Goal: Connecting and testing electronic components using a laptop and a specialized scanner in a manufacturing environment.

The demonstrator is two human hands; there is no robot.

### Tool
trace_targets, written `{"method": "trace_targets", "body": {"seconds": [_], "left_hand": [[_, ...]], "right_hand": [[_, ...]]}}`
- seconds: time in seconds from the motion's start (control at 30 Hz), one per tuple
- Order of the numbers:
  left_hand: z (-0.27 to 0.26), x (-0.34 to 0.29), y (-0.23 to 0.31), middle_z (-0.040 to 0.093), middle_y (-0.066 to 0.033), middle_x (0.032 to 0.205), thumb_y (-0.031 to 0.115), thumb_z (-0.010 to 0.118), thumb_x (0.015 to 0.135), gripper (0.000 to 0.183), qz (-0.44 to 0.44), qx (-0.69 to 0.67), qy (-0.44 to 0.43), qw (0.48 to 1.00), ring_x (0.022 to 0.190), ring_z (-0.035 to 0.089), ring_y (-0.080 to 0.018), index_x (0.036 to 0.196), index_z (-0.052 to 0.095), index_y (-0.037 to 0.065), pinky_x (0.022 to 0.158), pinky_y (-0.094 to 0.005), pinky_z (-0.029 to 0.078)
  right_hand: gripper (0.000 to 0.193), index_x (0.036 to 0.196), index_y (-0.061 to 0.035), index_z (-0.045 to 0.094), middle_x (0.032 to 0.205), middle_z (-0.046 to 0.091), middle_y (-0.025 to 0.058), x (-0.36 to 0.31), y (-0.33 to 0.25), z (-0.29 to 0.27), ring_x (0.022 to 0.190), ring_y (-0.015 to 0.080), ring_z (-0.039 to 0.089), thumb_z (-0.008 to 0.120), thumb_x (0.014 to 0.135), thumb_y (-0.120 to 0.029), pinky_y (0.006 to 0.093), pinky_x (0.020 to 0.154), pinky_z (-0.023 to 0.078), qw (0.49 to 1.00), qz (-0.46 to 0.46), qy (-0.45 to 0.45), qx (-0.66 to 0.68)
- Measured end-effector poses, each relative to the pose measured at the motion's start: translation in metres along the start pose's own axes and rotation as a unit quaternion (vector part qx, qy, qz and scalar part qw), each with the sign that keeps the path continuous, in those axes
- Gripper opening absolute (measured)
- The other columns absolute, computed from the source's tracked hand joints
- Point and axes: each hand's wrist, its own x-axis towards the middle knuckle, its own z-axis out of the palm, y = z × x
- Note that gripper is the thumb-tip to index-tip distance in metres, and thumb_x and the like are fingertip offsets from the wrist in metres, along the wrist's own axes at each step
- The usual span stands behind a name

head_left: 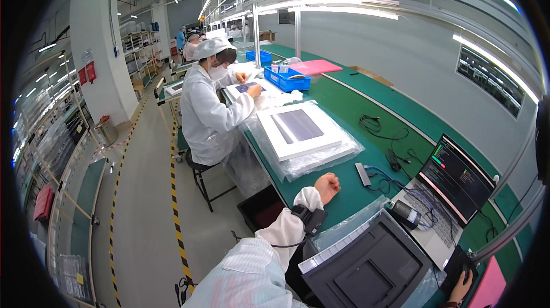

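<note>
Green bench [338, 96], with an open laptop [458, 185] at the right, its screen lit. Dark grey casing [366, 268] lying on the bench just beside the laptop, with clear film [346, 233] showing at its edge. Right hand [461, 288] at the lower right, over a black object [458, 263], perhaps a mouse; because of the dark rim, cannot tell if its fingers are spread or pressed together. Left hand [327, 187] near the casing, fingers curled loosely inward, nothing visible in the grip. Already done: laptop on, cables [382, 177] run toward it, casing out on the bench. To judge from these, work under way, with no clear sign of finish on the casing. Also left alone by these 2 hands: white-framed panel [298, 126], flat on clear plastic, farther along the bench.
</note>
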Motion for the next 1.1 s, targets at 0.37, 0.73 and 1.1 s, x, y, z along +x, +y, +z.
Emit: {"method": "trace_targets", "body": {"seconds": [0.37,0.73,1.1], "left_hand": [[-0.003,-0.004,0.003,0.043,-0.0043,0.068,-0.006,0.046,0.071,0.014,-0.004,0.003,0.010,1.000,0.057,0.043,-0.0142,0.069,0.041,0.007,0.060,-0.0289,0.041],[0.001,0.001,0.003,0.037,-0.0039,0.057,-0.009,0.046,0.065,0.020,-0.008,-0.029,-0.042,0.999,0.050,0.034,-0.0148,0.060,0.038,0.008,0.052,-0.0285,0.031],[-0.007,0.004,0.006,0.040,-0.0003,0.065,-0.001,0.046,0.074,0.016,-0.040,0.017,-0.045,0.998,0.060,0.041,-0.0128,0.066,0.038,0.011,0.063,-0.0269,0.038]], "right_hand": [[0.046,0.122,0.0015,0.049,0.123,0.051,0.0182,-0.003,0.002,0.002,0.116,0.0295,0.046,0.055,0.089,-0.030,0.0344,0.099,0.032,1.000,-0.010,-0.002,0.002],[0.038,0.115,-0.0026,0.056,0.113,0.057,0.0178,-0.025,-0.080,-0.019,0.106,0.0319,0.052,0.060,0.084,-0.024,0.0378,0.093,0.038,0.999,0.014,0.026,0.021],[0.042,0.114,-0.0092,0.057,0.113,0.056,0.0135,-0.033,-0.096,-0.023,0.106,0.0312,0.051,0.063,0.079,-0.032,0.0392,0.091,0.039,0.996,0.062,0.054,-0.017]]}}
